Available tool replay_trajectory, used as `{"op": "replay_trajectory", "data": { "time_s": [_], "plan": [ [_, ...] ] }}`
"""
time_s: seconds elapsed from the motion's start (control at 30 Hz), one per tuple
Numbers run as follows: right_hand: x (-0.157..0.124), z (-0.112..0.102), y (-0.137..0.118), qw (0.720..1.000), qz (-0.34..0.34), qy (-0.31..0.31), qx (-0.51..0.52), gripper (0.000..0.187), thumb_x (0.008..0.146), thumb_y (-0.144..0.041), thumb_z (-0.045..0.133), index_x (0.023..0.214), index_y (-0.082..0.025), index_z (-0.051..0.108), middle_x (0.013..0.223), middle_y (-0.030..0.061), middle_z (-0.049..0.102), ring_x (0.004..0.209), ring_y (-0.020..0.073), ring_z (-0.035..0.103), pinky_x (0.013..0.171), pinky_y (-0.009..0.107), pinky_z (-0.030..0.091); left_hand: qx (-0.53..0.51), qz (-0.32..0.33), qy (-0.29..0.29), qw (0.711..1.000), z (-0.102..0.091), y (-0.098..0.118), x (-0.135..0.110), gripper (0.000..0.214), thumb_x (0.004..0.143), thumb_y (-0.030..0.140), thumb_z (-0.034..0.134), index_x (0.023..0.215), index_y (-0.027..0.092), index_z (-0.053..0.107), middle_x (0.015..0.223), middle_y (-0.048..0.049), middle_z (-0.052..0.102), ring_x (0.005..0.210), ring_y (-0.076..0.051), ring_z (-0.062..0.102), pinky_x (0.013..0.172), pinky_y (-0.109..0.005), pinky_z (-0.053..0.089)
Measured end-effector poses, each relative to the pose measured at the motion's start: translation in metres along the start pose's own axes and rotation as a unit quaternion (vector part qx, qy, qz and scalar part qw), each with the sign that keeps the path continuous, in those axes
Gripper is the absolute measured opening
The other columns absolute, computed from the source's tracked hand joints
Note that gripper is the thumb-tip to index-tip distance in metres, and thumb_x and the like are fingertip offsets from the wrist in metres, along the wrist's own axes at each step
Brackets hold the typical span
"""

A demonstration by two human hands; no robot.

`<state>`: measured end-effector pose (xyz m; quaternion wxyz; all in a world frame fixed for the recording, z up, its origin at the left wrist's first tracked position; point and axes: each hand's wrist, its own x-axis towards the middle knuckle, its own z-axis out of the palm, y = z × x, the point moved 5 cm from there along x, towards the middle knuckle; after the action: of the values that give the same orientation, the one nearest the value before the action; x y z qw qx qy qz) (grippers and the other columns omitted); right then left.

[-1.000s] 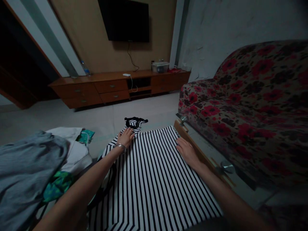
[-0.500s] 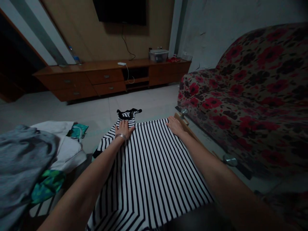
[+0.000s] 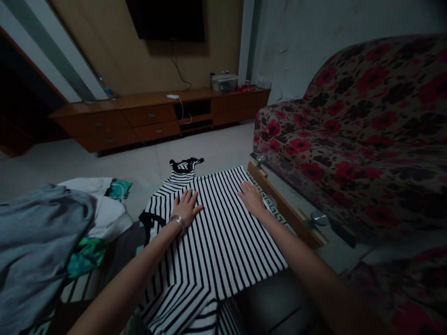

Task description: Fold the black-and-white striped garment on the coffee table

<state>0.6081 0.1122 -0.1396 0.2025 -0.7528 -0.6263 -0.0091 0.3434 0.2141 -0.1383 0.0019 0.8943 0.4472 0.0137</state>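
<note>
A black-and-white striped garment (image 3: 216, 232) lies spread flat on a low table, its neck end pointing away from me. My left hand (image 3: 186, 207), with a bracelet at the wrist, rests flat on the garment's upper left part, fingers spread. My right hand (image 3: 250, 197) lies flat and open on the upper right part, close to the table's wooden edge (image 3: 282, 207). Neither hand holds anything.
A heap of clothes, grey (image 3: 31, 246), white and green, lies at my left. A floral sofa (image 3: 349, 135) stands at the right. A wooden TV cabinet (image 3: 157, 118) runs along the far wall under a wall-mounted screen (image 3: 165, 18). Tiled floor lies between.
Both hands slid over the striped garment: the right went up to the far corner, then both came back toward me. The view shifted slightly.
</note>
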Motion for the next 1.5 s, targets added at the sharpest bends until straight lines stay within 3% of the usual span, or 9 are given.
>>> {"op": "replay_trajectory", "data": {
  "time_s": [0.17, 0.33, 0.57, 0.73, 0.9, 1.03, 1.27, 1.37, 1.5],
  "plan": [
    [-0.018, -0.035, 0.015, 0.999, 0.044, 0.011, -0.016, 0.043, 0.093, -0.031, 0.041, 0.128, -0.008, 0.048, 0.141, 0.0183, 0.041, 0.133, 0.0299, 0.033, 0.107, 0.049, 0.027, -0.024, -0.002, -0.017, 1.0, -0.025, 0.013, -0.019, 0.061, 0.092, 0.047, 0.034, 0.147, 0.023, 0.023, 0.155, -0.0086, 0.016, 0.143, -0.025, 0.011, 0.111, -0.053, 0.018],
    [-0.106, -0.05, -0.027, 0.998, -0.065, 0.006, -0.003, 0.044, 0.092, -0.029, 0.04, 0.133, -0.013, 0.046, 0.143, 0.0138, 0.04, 0.135, 0.026, 0.03, 0.109, 0.043, 0.027, -0.011, 0.093, -0.039, 0.995, -0.042, 0.042, -0.106, 0.059, 0.092, 0.047, 0.036, 0.146, 0.027, 0.024, 0.154, -0.0064, 0.018, 0.142, -0.023, 0.014, 0.112, -0.053, 0.017],
    [-0.198, -0.089, 0.011, 0.997, -0.054, 0.031, -0.038, 0.039, 0.091, -0.024, 0.037, 0.121, -0.01, 0.057, 0.135, 0.0172, 0.048, 0.128, 0.0287, 0.04, 0.104, 0.047, 0.035, 0.008, 0.097, -0.06, 0.993, -0.035, 0.022, -0.206, 0.059, 0.09, 0.048, 0.04, 0.144, 0.026, 0.029, 0.153, -0.0074, 0.023, 0.142, -0.023, 0.018, 0.112, -0.049, 0.018],
    [-0.279, -0.129, -0.087, 0.99, -0.071, -0.031, 0.116, 0.031, 0.091, -0.027, 0.036, 0.102, -0.018, 0.064, 0.112, 0.0112, 0.063, 0.107, 0.0226, 0.057, 0.093, 0.035, 0.044, -0.053, 0.056, 0.009, 0.997, -0.058, 0.02, -0.235, 0.046, 0.086, 0.03, 0.051, 0.132, 0.024, 0.049, 0.15, -0.008, 0.031, 0.139, -0.025, 0.024, 0.112, -0.05, 0.02],
    [-0.38, -0.082, -0.197, 0.897, 0.073, -0.273, 0.341, 0.032, 0.085, -0.036, 0.052, 0.109, -0.016, 0.059, 0.077, 0.0046, 0.069, 0.072, 0.0159, 0.066, 0.064, 0.024, 0.047, -0.135, -0.001, 0.028, 0.99, -0.059, 0.008, -0.262, 0.035, 0.086, 0.022, 0.045, 0.117, 0.017, 0.061, 0.125, -0.0105, 0.058, 0.118, -0.021, 0.052, 0.103, -0.037, 0.04],
    [-0.393, -0.044, -0.229, 0.758, 0.237, -0.376, 0.477, 0.034, 0.089, -0.039, 0.041, 0.106, -0.011, 0.053, 0.064, 0.0009, 0.063, 0.048, 0.0107, 0.059, 0.045, 0.02, 0.038, -0.132, -0.018, 0.025, 0.991, -0.047, -0.004, -0.268, 0.04, 0.086, 0.024, 0.045, 0.123, 0.014, 0.056, 0.128, -0.0114, 0.057, 0.12, -0.02, 0.051, 0.103, -0.034, 0.04],
    [-0.387, -0.068, -0.214, 0.708, 0.221, -0.262, 0.618, 0.025, 0.067, -0.038, 0.066, 0.067, -0.015, 0.057, 0.071, 0.0007, 0.062, 0.069, 0.0119, 0.059, 0.064, 0.022, 0.044, -0.111, -0.021, 0.001, 0.994, -0.036, -0.007, -0.282, 0.048, 0.085, 0.034, 0.051, 0.13, 0.02, 0.051, 0.145, -0.011, 0.039, 0.136, -0.028, 0.031, 0.109, -0.051, 0.028],
    [-0.402, -0.068, -0.199, 0.685, 0.274, -0.209, 0.642, 0.032, 0.068, -0.045, 0.066, 0.078, -0.015, 0.06, 0.086, 0.0056, 0.066, 0.086, 0.0168, 0.062, 0.076, 0.027, 0.047, -0.072, -0.032, -0.007, 0.997, -0.03, -0.006, -0.29, 0.053, 0.087, 0.041, 0.048, 0.137, 0.025, 0.043, 0.15, -0.0094, 0.031, 0.139, -0.029, 0.022, 0.109, -0.055, 0.022],
    [-0.408, -0.051, -0.219, 0.651, 0.319, -0.286, 0.627, 0.049, 0.072, -0.045, 0.063, 0.109, -0.015, 0.052, 0.094, 0.0087, 0.066, 0.078, 0.0165, 0.065, 0.064, 0.027, 0.049, -0.025, -0.034, -0.027, 0.999, -0.024, -0.004, -0.292, 0.056, 0.089, 0.046, 0.043, 0.142, 0.027, 0.036, 0.153, -0.008, 0.024, 0.141, -0.028, 0.018, 0.109, -0.054, 0.021]
  ]
}}
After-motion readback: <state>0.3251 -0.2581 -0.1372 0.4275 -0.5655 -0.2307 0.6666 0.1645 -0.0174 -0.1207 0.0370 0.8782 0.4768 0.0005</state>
